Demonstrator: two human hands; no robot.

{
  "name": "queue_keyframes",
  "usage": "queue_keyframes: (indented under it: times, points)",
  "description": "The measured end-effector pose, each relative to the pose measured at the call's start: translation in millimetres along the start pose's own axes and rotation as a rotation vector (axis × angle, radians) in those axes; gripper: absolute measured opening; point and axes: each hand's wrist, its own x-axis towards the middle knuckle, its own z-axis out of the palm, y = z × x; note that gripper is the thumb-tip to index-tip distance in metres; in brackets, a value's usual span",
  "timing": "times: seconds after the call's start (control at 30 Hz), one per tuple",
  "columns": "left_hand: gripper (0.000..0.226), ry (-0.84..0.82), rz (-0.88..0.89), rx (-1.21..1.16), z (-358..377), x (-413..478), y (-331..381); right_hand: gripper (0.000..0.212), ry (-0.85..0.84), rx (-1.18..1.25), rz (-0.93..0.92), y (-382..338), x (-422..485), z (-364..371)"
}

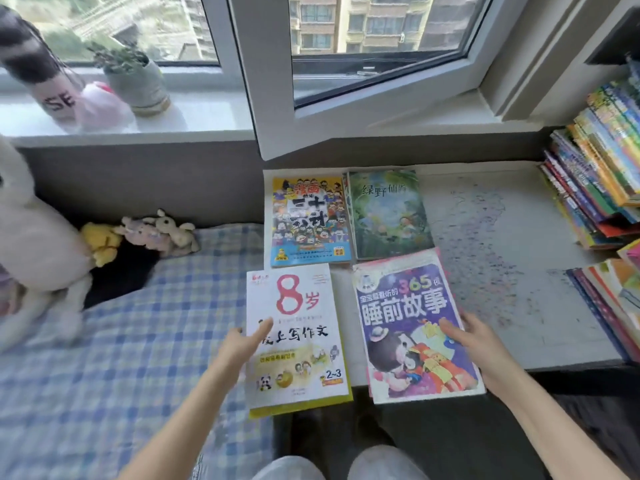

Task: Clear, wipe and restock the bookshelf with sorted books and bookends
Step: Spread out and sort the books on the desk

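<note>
Plush toy [31,237], large and pale, sits far left of the white book [298,337] with the red 8 on its cover. Potted plant [135,77] stands on the windowsill, up and left of the white book. Small plush toys [156,233] lie left of it and further back, on the checked bedsheet [121,341] that runs up to its left edge.

Left hand [242,344] grips the white book at its left edge: thumb flat on the cover, fingers hidden beneath. A yellow edge shows under the white book's near side; whether that is another book, cannot tell. White book lies flat on the desk [502,237], near end overhanging the front edge.

Comic book [310,221] lies directly behind the white book, just apart. Green book [388,213] lies behind and right of the white book. Purple book [415,327] lies just right of the white book, with a narrow gap between them. Right hand [474,337] holds the purple book's right edge, thumb on the cover, fingers behind the edge. Book stacks [595,174] lean far right of the white book, at the desk's end.
</note>
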Motion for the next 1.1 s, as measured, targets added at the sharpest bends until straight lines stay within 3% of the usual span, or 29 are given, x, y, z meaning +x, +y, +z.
queue_keyframes:
  times: [0.07, 0.23, 0.43, 0.6, 0.73, 0.87, 1.0, 1.1]
  points:
    - [0.057, -0.069, 0.005, -0.154, 5.4, -3.2, -7.6, 0.024, 0.020, 0.010, 0.026, 10.6, 1.0, -0.2]
    - [0.032, 0.103, 0.158, -0.253, 16.6, -12.8, -9.7, 0.005, 0.009, 0.057, 0.038, 16.3, -7.2, 4.1]
    - [0.027, 0.054, 0.363, -0.298, 3.0, -49.0, 25.6, 0.012, -0.062, 0.113, 0.030, 18.4, -15.5, 24.7]
    - [0.025, 0.238, 0.468, 0.097, -17.9, -78.3, 48.1, 0.015, -0.113, 0.133, 0.024, 23.3, -11.8, 55.7]
    - [0.022, 0.202, 0.366, -0.065, -56.6, -89.0, 51.8, 0.020, -0.172, 0.196, 0.064, 33.8, -2.7, 86.6]
    - [0.015, 0.081, 0.385, -0.220, -70.0, -93.9, 62.4, 0.030, -0.248, 0.205, 0.103, 43.6, 5.6, 126.2]
    - [0.028, -0.096, 0.343, -0.278, -66.8, -80.7, 75.8, 0.024, -0.194, -0.005, 0.053, 37.7, 12.0, 149.8]
    - [0.036, -0.203, 0.264, -0.285, -50.9, -62.0, 74.2, 0.031, -0.060, -0.525, 0.018, 29.3, 23.1, 141.1]
